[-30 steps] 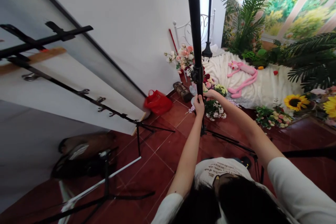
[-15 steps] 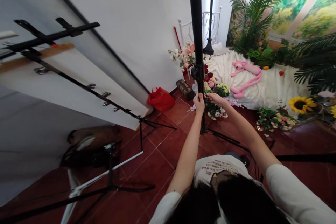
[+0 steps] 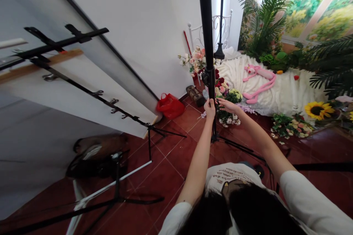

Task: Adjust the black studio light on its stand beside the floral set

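Note:
A tall black light stand [image 3: 206,25] rises in front of me, with a clamp collar and knob [image 3: 208,76] partway up. Below that collar, my left hand [image 3: 210,109] is wrapped round the pole. Just to the right of the pole is my right hand [image 3: 227,106], its fingers stretched out toward the stand and apart from one another. I see nothing held in it; whether its fingertips touch the pole I cannot tell. A black cable with a plug [image 3: 219,51] hangs beside the stand. The stand's legs [image 3: 237,145] spread over the tiled floor.
Left is a backdrop frame with a white board [image 3: 110,106] and several clips. A red bag [image 3: 171,105] and a camouflage-patterned roll [image 3: 195,95] lie by the wall. Right are a white fur cover [image 3: 289,95], a pink plush toy [image 3: 259,77], artificial flowers [image 3: 295,126] and palm leaves [image 3: 273,14].
My right hand's fingers have opened from a pinch beside the pole. My left hand keeps its hold on the stand. The view has shifted slightly.

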### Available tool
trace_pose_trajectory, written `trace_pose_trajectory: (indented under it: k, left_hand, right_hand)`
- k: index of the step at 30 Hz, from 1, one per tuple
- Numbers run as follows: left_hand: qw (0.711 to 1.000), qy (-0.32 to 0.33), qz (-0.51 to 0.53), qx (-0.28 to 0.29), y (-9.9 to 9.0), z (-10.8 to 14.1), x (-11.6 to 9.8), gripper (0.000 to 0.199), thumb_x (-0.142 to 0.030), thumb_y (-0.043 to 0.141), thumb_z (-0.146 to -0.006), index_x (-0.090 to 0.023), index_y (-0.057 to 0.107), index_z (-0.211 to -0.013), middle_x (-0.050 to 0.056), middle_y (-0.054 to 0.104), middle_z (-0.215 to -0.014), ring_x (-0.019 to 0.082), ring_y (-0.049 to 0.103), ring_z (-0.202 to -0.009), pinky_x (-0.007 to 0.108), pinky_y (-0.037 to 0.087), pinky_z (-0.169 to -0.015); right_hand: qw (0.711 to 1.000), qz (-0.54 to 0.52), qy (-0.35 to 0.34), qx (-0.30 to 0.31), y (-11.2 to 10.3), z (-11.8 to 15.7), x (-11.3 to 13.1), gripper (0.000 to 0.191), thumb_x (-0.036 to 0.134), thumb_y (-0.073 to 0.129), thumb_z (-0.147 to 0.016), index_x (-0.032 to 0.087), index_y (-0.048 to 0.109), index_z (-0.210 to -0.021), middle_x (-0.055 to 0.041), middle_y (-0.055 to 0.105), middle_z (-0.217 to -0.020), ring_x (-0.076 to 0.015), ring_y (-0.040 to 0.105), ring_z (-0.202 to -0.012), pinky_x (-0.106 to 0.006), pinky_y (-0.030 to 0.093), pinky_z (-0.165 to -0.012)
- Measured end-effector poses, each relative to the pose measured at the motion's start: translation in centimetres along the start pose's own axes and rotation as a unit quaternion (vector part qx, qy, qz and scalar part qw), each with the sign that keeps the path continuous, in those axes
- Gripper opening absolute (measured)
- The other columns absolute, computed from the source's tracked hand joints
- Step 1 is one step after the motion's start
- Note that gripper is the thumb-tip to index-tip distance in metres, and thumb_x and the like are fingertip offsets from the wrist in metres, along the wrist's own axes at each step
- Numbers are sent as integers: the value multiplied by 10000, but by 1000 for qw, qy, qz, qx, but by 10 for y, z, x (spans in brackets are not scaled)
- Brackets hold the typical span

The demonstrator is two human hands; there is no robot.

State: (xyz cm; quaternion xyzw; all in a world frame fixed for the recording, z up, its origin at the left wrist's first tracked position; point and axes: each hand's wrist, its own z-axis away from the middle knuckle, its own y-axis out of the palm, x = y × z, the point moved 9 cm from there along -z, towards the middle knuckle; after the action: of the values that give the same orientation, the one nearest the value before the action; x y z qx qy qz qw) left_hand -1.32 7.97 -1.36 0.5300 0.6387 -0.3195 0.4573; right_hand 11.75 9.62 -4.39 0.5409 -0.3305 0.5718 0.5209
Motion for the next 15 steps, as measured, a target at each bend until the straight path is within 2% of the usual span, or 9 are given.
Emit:
trace_pose_trajectory:
  k: [3,6,10,13,15]
  left_hand:
    - [1000,-5,-3,-1,1,0,2,664,-811,322,-857,-216,542,-660,40,604,-661,153,591,-647,277,478,-700]
    - [1000,-8,-1,-9,-1,0,4,654,-806,336,-857,-214,547,-678,43,610,-667,156,600,-648,279,480,-690]
    - [1000,-1,-8,-5,0,1,2,646,-789,330,-872,-214,556,-682,53,617,-686,158,605,-676,283,480,-717]
    - [1000,1,-8,-3,0,1,0,654,-797,330,-865,-214,562,-682,54,615,-689,162,600,-676,290,472,-719]
    - [1000,1,-6,-11,-1,1,-1,658,-804,334,-860,-214,558,-672,57,616,-693,165,599,-679,297,469,-723]
  right_hand:
    - [999,-49,11,-1,9,-3,-5,317,152,627,-645,248,558,-939,75,590,-768,-89,541,-677,-189,463,-649]
    - [998,-62,-6,-20,15,-7,-6,251,155,591,-615,235,467,-818,69,575,-766,-97,535,-698,-184,432,-647]
    - [992,4,-18,-122,0,-8,-5,203,214,501,-661,219,299,-684,31,588,-783,-102,532,-741,-188,423,-681]
    - [988,66,12,-140,-9,-6,-8,162,225,501,-647,220,340,-657,29,545,-704,-116,492,-695,-202,409,-645]
    - [985,85,1,-149,-13,-4,-2,112,219,512,-638,216,404,-666,21,544,-721,-126,489,-714,-209,414,-637]
